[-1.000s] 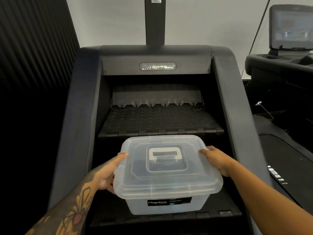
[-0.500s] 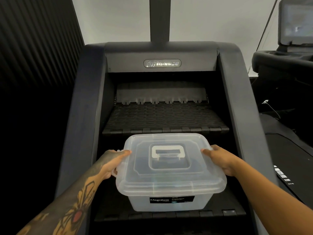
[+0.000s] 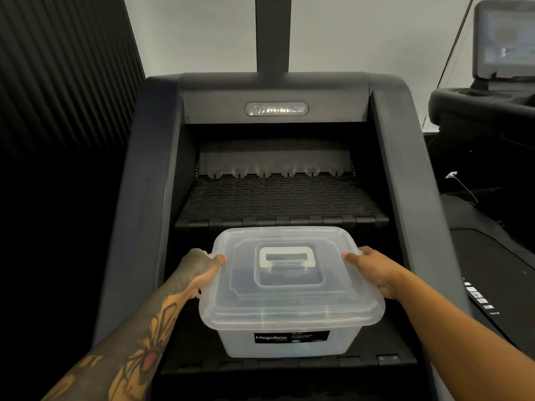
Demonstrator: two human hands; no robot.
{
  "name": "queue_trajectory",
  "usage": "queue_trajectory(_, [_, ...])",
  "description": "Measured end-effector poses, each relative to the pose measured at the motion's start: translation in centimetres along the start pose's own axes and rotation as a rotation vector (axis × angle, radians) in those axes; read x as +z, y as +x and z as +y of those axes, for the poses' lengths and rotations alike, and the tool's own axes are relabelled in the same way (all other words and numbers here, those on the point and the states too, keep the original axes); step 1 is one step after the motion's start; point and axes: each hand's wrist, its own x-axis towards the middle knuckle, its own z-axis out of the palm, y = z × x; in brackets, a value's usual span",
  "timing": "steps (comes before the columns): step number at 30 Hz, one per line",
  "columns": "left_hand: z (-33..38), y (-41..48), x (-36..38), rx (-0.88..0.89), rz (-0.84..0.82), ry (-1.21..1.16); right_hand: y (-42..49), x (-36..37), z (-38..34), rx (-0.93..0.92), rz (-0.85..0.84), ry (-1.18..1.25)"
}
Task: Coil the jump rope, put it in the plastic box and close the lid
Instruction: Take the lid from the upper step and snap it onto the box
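Observation:
A translucent plastic box [image 3: 289, 345] with a black "Megabox" label stands on the lowest black step of a stair-climber machine. Its clear lid [image 3: 289, 302] is on and carries a white folding handle [image 3: 286, 257] in a recess at the middle. My left hand [image 3: 199, 270] grips the lid's left edge, thumb on top. My right hand [image 3: 373, 269] grips the right edge the same way. The jump rope is not visible; only a faint dark shade shows through the lid.
The stair-climber's black side rails [image 3: 139, 204] rise on both sides of the box, and a second ribbed step [image 3: 278, 201] lies just behind it. A dark slatted wall stands at the left. A treadmill deck [image 3: 492, 264] and a console screen [image 3: 506, 41] are at the right.
Both hands have stayed on the lid's side edges and the box has stayed on the step. The view has shifted slightly, so the box sits a little more central.

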Motion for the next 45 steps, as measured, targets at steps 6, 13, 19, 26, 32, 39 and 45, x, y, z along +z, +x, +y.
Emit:
queue_trajectory(6, [0.5, 0.0, 1.6, 0.109, 0.215, 0.233, 0.2, 0.1, 0.1, -0.001, -0.009, 0.028])
queue_trajectory(13, [-0.6, 0.4, 2.8, 0.373, 0.246, 0.551, 0.0, 0.1, 1.1, 0.146, -0.119, 0.241])
queue_trajectory(19, [0.4, 0.5, 4.4, 0.569, -0.040, 0.815, 0.0, 0.4, 0.8, 0.080, 0.093, 0.123])
queue_trajectory(26, [0.2, 0.6, 4.7, 0.555, 0.002, 0.869, 0.0, 1.8, -0.5, -0.089, 0.410, -0.505])
queue_trajectory(32, [0.1, 0.6, 4.7, 0.560, 0.000, 0.883, 0.4, 2.2, -0.6, -0.100, 0.492, -0.588])
queue_trajectory(39, [0.0, 0.7, 4.8, 0.567, 0.012, 0.884, 0.3, 2.9, -0.3, -0.186, 0.511, -0.627])
queue_trajectory(45, [-0.3, 0.8, 4.8, 0.576, 0.022, 0.846, 0.3, 3.0, -0.6, -0.391, 0.425, -0.630])
